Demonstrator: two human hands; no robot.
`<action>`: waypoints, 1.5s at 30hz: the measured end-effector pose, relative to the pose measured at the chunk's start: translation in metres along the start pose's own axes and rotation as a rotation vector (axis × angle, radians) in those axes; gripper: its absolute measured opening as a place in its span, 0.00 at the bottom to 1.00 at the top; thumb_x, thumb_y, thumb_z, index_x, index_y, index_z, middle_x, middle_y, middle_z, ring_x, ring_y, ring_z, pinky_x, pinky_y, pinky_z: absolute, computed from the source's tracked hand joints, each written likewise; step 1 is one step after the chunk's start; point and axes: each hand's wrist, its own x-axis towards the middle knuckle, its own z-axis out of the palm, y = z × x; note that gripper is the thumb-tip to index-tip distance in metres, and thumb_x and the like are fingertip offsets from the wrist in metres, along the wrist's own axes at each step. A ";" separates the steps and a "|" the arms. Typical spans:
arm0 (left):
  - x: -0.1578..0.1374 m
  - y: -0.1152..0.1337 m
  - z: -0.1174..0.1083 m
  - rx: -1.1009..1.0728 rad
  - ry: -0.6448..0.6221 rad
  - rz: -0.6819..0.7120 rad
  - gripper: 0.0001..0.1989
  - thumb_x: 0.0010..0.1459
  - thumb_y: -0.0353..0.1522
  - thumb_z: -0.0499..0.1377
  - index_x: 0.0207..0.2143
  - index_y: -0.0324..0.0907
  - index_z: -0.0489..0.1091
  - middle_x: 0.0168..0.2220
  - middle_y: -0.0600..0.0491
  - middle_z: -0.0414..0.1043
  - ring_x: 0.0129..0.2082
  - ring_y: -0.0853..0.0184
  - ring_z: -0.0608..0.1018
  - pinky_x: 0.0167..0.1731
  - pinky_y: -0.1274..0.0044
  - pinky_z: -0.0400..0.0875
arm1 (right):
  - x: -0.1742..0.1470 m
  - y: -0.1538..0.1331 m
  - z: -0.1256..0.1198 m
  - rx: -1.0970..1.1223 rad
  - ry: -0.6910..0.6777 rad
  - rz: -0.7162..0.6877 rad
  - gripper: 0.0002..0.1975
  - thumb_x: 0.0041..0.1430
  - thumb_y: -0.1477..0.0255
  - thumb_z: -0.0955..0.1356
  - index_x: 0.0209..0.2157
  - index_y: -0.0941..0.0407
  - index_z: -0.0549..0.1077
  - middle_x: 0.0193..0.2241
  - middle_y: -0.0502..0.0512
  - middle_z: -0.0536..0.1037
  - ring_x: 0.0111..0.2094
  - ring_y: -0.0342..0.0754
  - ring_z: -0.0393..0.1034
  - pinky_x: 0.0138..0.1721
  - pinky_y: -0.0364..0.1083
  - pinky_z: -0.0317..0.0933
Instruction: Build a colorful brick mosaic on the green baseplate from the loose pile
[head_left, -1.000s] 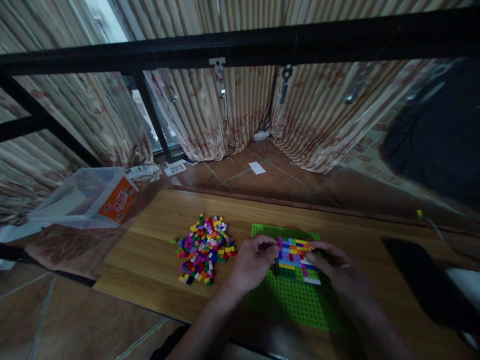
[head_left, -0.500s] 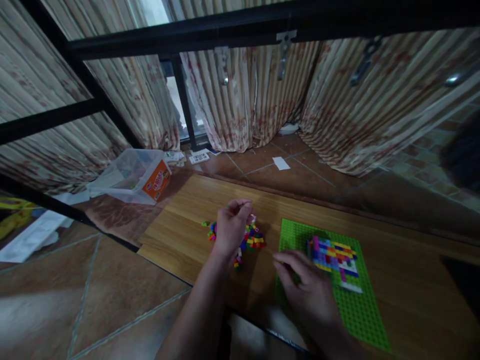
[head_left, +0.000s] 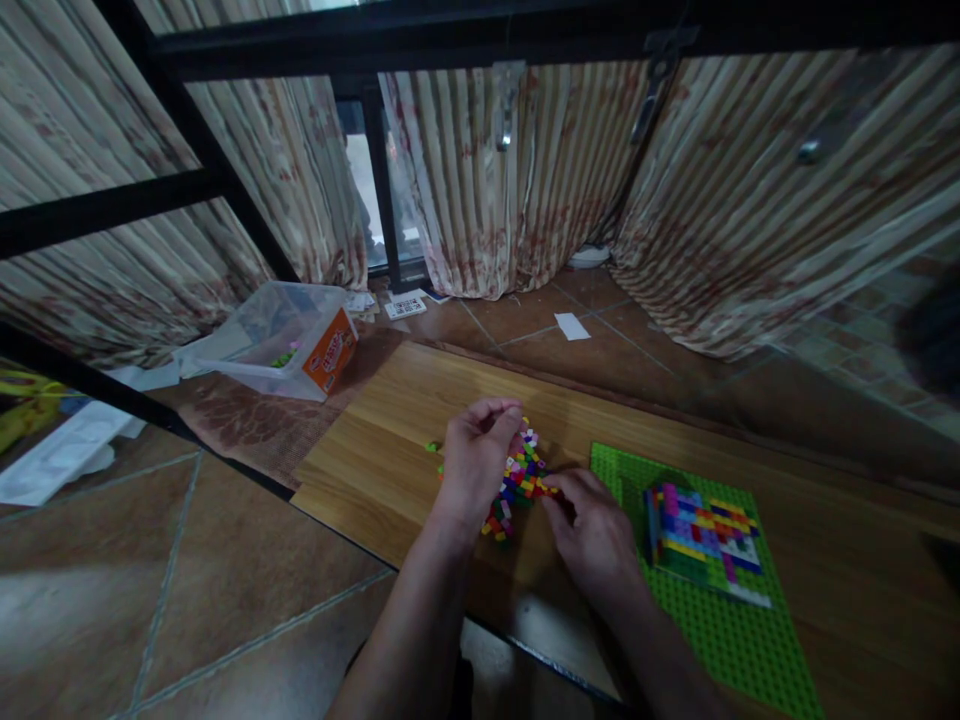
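Observation:
My left hand (head_left: 480, 455) is over a pile of small coloured toy bricks (head_left: 517, 485), thumb and fingertips pinched together. Whatever it pinches, if anything, is hidden. At the pile's right edge, my right hand (head_left: 596, 530) has thumb and forefinger closing around a small yellowish brick. To its right lies a green studded baseplate (head_left: 765, 650). On the baseplate stands a block of multicoloured bricks (head_left: 697, 535) in stacked rows, apart from both hands. A few loose green bricks (head_left: 433, 446) lie left of the pile.
A wooden board (head_left: 390, 420) bears the bricks and baseplate. Beyond its left end stands a clear plastic box (head_left: 277, 345) with an orange label and some bricks inside. A black metal frame (head_left: 247, 220) and striped curtains (head_left: 465, 200) rise behind. White paper (head_left: 571, 326) lies on the tiled floor.
My right hand has moved left from the baseplate's edge to the brick pile, its fingertips now at the bricks. My left hand stays pinched over the pile. The view has shifted slightly.

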 end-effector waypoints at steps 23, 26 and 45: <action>-0.002 -0.003 0.002 0.029 -0.037 -0.014 0.07 0.50 0.32 0.64 0.31 0.36 0.75 0.23 0.56 0.72 0.22 0.75 0.71 0.25 0.82 0.64 | 0.008 -0.002 0.007 -0.033 -0.002 -0.010 0.09 0.61 0.76 0.63 0.36 0.53 0.75 0.36 0.55 0.78 0.42 0.53 0.69 0.45 0.51 0.62; -0.002 -0.003 0.003 0.058 -0.044 -0.003 0.08 0.50 0.33 0.64 0.31 0.36 0.75 0.24 0.55 0.72 0.22 0.75 0.71 0.25 0.83 0.64 | 0.007 -0.004 0.004 0.033 0.047 -0.030 0.09 0.62 0.75 0.63 0.39 0.53 0.75 0.38 0.55 0.78 0.43 0.53 0.70 0.45 0.51 0.62; -0.015 -0.042 0.044 0.421 -0.388 -0.015 0.09 0.53 0.35 0.60 0.32 0.37 0.75 0.25 0.55 0.70 0.26 0.71 0.69 0.28 0.80 0.64 | -0.037 0.077 -0.145 0.657 0.631 0.575 0.16 0.43 0.64 0.78 0.35 0.53 0.81 0.31 0.53 0.82 0.33 0.48 0.77 0.38 0.49 0.69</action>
